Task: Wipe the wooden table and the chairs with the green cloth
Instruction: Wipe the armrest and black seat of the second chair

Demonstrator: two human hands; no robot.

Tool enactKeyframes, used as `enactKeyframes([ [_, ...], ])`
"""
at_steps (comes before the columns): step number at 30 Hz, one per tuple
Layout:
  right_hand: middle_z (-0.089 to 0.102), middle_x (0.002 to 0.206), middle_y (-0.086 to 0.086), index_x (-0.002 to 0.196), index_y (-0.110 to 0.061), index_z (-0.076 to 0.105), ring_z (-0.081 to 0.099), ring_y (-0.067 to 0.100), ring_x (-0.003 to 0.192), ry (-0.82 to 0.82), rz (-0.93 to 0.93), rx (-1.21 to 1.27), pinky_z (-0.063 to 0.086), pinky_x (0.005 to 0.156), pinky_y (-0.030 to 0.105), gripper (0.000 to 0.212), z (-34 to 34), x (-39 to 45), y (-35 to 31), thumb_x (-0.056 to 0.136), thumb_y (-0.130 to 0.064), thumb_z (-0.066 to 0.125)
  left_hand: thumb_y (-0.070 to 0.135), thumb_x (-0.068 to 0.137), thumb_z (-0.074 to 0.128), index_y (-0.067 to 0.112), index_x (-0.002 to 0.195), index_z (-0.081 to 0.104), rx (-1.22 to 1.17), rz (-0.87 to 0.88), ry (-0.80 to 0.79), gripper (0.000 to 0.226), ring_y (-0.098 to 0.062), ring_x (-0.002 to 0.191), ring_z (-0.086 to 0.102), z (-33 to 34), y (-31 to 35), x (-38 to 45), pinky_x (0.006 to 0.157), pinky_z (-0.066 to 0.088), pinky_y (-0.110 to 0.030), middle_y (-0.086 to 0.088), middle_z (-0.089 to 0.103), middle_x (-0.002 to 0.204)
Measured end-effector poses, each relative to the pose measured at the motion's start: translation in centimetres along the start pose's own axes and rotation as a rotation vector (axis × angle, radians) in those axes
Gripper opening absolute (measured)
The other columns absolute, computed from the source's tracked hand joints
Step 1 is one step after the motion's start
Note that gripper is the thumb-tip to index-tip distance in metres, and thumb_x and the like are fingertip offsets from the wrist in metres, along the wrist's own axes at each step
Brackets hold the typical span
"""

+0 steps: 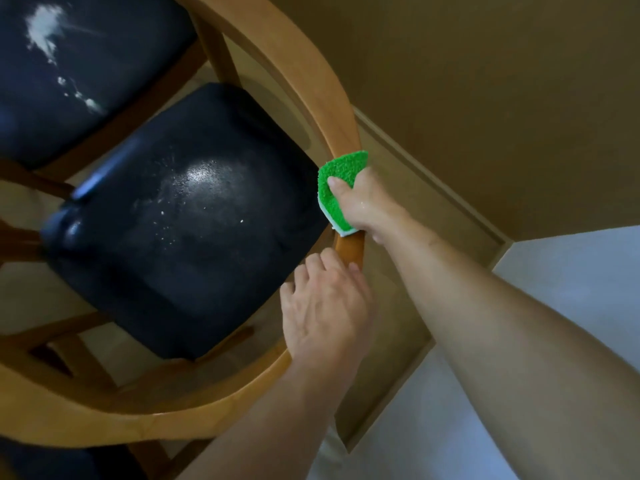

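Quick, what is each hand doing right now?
Left hand: grips the curved wooden chair rail.
Right hand: holds the green cloth wrapped around that rail.

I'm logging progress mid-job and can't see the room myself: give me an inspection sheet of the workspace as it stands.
Surface: curved wooden chair back rail is being wiped; the table is not identifiable.
Job's things: green cloth, white underneath, wrapped over the rail.
Clutter: white specks and smears on the dark seat cushion and on a second dark seat beyond it.
Grippers: right hand grips the cloth on the rail; left hand holds the rail just below it.
Cables: nothing seen.
Surroundings: tan wall with baseboard, pale floor at right.
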State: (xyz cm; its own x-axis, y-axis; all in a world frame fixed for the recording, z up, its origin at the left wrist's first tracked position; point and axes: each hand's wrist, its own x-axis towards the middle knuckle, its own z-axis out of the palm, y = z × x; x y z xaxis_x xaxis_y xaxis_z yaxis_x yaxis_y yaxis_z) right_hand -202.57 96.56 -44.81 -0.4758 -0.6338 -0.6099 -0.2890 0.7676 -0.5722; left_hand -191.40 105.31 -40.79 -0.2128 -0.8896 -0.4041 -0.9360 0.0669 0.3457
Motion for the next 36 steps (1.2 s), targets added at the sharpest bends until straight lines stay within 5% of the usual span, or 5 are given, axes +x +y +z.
enactKeyframes([
  [13,0.064,0.085,0.007,0.084,-0.012,0.058,0.062,0.029,0.079,-0.138,0.054,-0.144,0.050,0.071,0.037,0.015,-0.8,-0.4,1.4,0.080,-0.026,0.063,0.036,0.094,0.039,0.021,0.111,0.044,0.068,-0.071,-0.067,0.024,-0.018,0.096,0.051,1.3,2.8,3.9,0.082,0.038,-0.033,0.003,0.052,0.102],
  [23,0.049,0.132,0.015,0.137,-0.001,0.029,0.054,0.030,0.116,0.179,-0.295,-0.308,0.045,0.092,0.038,0.073,-1.1,6.0,-3.9,0.089,-0.044,0.064,0.029,0.097,0.038,0.022,0.110,0.041,-0.005,-0.098,-0.119,0.015,-0.017,0.095,0.046,1.0,3.1,4.4,0.083,0.040,-0.033,0.003,0.047,0.104],
  [28,0.067,0.100,0.004,0.111,-0.013,0.057,0.066,0.024,0.092,0.074,-0.171,0.127,0.055,0.081,0.040,0.047,-2.6,8.3,-4.5,0.090,-0.056,0.058,0.028,0.096,0.044,0.021,0.113,0.043,-0.038,-0.122,-0.116,0.018,-0.018,0.097,0.048,1.1,3.2,4.8,0.085,0.041,-0.034,0.002,0.049,0.107],
  [32,0.062,0.079,-0.007,0.094,-0.020,0.061,0.061,0.009,0.072,-0.033,-0.087,0.147,0.044,0.054,0.015,0.030,-2.9,5.6,-1.9,0.091,-0.049,0.061,0.022,0.095,0.045,0.019,0.112,0.044,-0.094,-0.162,-0.114,0.018,-0.020,0.104,0.049,1.5,4.3,7.1,0.088,0.040,-0.035,-0.001,0.052,0.111],
  [36,0.063,0.080,-0.005,0.093,-0.017,0.063,0.060,0.010,0.070,-0.167,-0.003,0.215,0.045,0.066,0.024,0.022,-2.2,3.2,1.1,0.088,-0.037,0.069,0.027,0.095,0.040,0.020,0.106,0.042,-0.135,-0.173,-0.081,0.013,-0.020,0.100,0.049,2.2,5.1,9.2,0.084,0.039,-0.034,-0.001,0.051,0.106],
])
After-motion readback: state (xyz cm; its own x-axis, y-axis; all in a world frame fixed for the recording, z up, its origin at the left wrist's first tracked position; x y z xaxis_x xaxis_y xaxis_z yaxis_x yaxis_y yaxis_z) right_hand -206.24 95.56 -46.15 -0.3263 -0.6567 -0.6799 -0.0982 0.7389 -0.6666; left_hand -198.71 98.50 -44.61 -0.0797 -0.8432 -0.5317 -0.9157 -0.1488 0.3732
